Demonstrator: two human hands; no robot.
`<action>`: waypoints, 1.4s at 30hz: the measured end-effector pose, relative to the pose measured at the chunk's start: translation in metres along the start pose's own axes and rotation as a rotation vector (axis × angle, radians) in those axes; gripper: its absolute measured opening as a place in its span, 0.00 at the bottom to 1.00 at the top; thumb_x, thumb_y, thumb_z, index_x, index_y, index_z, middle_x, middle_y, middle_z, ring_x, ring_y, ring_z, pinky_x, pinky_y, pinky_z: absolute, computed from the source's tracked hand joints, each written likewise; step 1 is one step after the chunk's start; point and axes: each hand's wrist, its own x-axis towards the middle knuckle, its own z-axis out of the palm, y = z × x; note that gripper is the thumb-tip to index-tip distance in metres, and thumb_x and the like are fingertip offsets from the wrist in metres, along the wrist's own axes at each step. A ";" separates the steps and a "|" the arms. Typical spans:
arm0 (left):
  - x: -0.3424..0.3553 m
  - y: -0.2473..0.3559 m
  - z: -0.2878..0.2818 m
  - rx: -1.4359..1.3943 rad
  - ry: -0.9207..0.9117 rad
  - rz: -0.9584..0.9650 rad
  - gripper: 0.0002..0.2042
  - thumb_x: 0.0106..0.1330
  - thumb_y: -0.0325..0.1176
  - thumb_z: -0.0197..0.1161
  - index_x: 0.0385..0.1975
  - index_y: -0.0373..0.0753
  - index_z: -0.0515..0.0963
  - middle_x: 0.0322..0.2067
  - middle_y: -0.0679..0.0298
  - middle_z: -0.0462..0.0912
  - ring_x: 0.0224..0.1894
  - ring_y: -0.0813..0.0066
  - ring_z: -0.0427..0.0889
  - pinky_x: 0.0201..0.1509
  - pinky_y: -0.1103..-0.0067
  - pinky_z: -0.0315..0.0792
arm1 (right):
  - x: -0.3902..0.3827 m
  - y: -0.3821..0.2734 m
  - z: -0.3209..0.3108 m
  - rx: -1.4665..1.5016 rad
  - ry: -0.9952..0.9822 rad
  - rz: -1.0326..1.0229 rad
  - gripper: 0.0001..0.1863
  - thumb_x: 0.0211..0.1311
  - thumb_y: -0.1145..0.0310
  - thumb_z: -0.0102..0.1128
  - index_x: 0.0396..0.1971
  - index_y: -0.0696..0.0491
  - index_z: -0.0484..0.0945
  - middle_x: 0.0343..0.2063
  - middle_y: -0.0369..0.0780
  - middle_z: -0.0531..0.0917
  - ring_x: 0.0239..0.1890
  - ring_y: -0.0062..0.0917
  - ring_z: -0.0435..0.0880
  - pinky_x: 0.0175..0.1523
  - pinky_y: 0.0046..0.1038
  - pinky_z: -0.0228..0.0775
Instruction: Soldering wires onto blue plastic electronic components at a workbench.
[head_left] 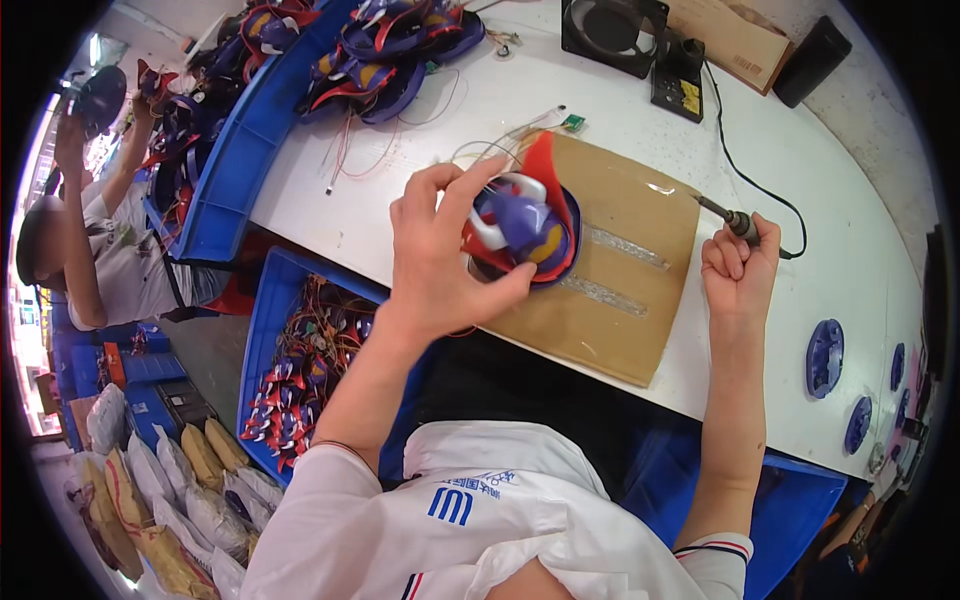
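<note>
My left hand (440,245) is closed round a purple, red and white plastic toy part (525,228) with a yellow patch and a red pointed fin. It is held over the left side of a brown cardboard sheet (640,320) on the white table. Thin wires and a small green circuit board (573,122) lie just beyond the part. My right hand (740,262) grips a soldering iron (738,222) to the right of the cardboard. Its metal tip points left toward the cardboard's edge, apart from the toy part. Two shiny clear strips (605,296) run across the cardboard.
Similar toy parts are piled at the far left (385,60) and in a blue bin (262,330) below the table. A black fan (612,38) and black box (678,85) stand at the back. Purple discs (824,358) lie right. A co-worker (110,230) sits left.
</note>
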 end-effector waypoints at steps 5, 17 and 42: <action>0.000 0.017 0.035 0.176 0.262 0.021 0.41 0.38 0.46 0.75 0.59 0.48 0.67 0.56 0.56 0.65 0.61 0.52 0.61 0.60 0.60 0.54 | -0.003 0.002 0.002 0.014 0.018 0.013 0.11 0.61 0.67 0.51 0.22 0.57 0.73 0.08 0.27 0.60 0.07 0.09 0.49 0.14 0.12 0.40; 0.076 -0.102 0.041 0.558 0.464 -0.056 0.41 0.45 0.57 0.71 0.62 0.60 0.62 0.63 0.43 0.46 0.65 0.30 0.42 0.55 0.35 0.46 | -0.008 0.006 0.013 -0.006 0.079 0.012 0.11 0.60 0.67 0.51 0.20 0.55 0.72 0.07 0.26 0.60 0.07 0.09 0.49 0.14 0.13 0.40; 0.089 0.202 0.120 -0.379 -0.606 0.372 0.25 0.57 0.36 0.67 0.53 0.31 0.72 0.47 0.56 0.79 0.47 0.63 0.79 0.52 0.72 0.71 | 0.025 0.006 -0.021 -0.028 0.194 -0.149 0.12 0.53 0.64 0.55 0.16 0.52 0.67 0.12 0.33 0.65 0.10 0.14 0.52 0.15 0.18 0.43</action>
